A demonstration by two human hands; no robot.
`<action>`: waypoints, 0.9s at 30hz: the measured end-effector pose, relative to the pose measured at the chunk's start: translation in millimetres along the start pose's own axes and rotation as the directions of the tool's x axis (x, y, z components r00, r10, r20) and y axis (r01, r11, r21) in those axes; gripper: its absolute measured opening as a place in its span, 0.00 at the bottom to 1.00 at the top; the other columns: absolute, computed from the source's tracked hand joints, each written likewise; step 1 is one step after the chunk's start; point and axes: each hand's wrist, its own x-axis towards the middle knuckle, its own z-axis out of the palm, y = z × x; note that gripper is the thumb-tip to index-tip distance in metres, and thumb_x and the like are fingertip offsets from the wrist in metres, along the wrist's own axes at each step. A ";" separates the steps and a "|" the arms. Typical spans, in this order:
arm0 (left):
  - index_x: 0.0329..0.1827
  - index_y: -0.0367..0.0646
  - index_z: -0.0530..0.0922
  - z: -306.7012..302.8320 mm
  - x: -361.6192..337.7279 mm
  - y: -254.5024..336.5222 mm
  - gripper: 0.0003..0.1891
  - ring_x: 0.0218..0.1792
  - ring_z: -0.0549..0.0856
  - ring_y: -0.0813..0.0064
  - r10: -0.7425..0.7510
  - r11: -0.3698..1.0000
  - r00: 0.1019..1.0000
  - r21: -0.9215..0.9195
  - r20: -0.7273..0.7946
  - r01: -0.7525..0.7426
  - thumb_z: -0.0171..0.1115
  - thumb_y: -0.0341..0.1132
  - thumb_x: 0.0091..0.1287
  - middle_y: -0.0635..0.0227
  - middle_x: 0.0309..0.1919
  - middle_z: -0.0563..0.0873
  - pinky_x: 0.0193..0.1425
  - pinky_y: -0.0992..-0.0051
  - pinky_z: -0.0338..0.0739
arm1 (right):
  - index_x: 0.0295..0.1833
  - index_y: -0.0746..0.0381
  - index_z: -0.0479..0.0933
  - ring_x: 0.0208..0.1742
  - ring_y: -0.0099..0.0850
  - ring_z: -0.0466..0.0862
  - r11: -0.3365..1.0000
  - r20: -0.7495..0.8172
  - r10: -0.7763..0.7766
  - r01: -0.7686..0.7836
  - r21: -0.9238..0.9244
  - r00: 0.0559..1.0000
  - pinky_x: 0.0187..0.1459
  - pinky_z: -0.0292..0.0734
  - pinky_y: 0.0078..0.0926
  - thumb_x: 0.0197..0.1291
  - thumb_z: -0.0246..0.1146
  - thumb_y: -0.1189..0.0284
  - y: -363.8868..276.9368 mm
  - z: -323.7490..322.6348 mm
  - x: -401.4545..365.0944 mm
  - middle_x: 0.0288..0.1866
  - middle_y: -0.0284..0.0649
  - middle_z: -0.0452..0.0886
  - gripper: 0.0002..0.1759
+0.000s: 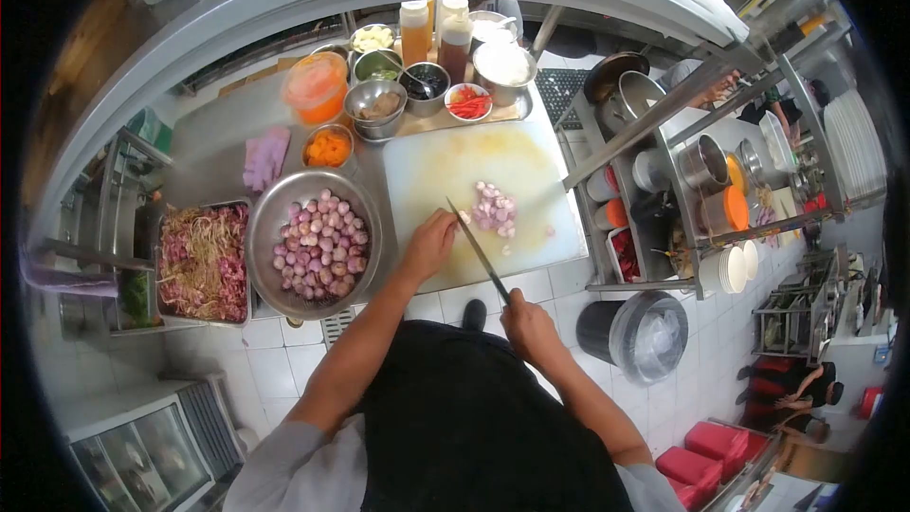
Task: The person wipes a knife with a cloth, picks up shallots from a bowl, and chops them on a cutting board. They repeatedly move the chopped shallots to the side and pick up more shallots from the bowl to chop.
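My right hand is wrapped round the handle of a kitchen knife at the front edge of the white cutting board. The blade slants up and left across the board. My left hand rests on the board left of the blade, fingers curled together near its tip. A small pale piece shows by those fingertips; whatever they pinch is hidden. Right of the blade lies a loose pile of cut shallots. Whole peeled shallots fill much of a steel bowl to the left.
A tray of unpeeled shallots stands at far left, and a purple cloth behind the bowl. Behind the board are sliced red chillies, an orange tub and sauce bottles. A lined bin stands on the floor at right.
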 end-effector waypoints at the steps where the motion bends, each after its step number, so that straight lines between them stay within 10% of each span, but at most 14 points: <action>1: 0.47 0.34 0.77 0.5 0.9 -1.0 0.06 0.42 0.82 0.46 -0.002 1.000 1.000 -0.014 0.001 0.002 0.55 0.24 0.72 0.51 0.40 0.80 0.48 0.57 0.77 | 0.51 0.66 0.64 0.36 0.67 0.82 1.000 -0.002 -0.009 0.009 0.004 1.000 0.40 0.75 0.64 0.70 0.57 0.70 5.1 4.8 -0.2 0.31 0.65 0.82 0.13; 19: 0.52 0.37 0.80 -44.4 -11.6 41.4 0.10 0.41 0.84 0.48 -0.137 0.990 0.980 -0.051 -0.143 0.131 0.57 0.23 0.70 0.51 0.41 0.82 0.48 0.56 0.80 | 0.48 0.66 0.67 0.40 0.67 0.80 0.982 -0.054 -0.085 0.093 0.166 0.995 0.42 0.73 0.61 0.70 0.58 0.68 14.5 -10.7 27.0 0.33 0.64 0.81 0.12; 21: 0.51 0.38 0.81 -81.6 -21.5 39.3 0.10 0.45 0.84 0.47 -0.031 0.974 0.943 0.202 -0.332 0.103 0.59 0.25 0.69 0.49 0.43 0.82 0.49 0.56 0.80 | 0.47 0.66 0.67 0.40 0.67 0.80 0.980 0.041 -0.059 0.050 0.195 0.997 0.41 0.73 0.60 0.71 0.58 0.68 21.5 -14.5 25.9 0.33 0.64 0.81 0.12; 27: 0.52 0.34 0.82 -151.8 -49.2 -26.1 0.12 0.50 0.85 0.46 -0.176 0.858 0.971 0.458 -0.160 0.231 0.61 0.27 0.68 0.47 0.49 0.85 0.57 0.56 0.79 | 0.45 0.66 0.69 0.37 0.63 0.80 0.980 0.097 -0.127 0.110 0.164 0.987 0.39 0.73 0.52 0.73 0.58 0.66 40.5 -13.4 44.5 0.31 0.61 0.80 0.13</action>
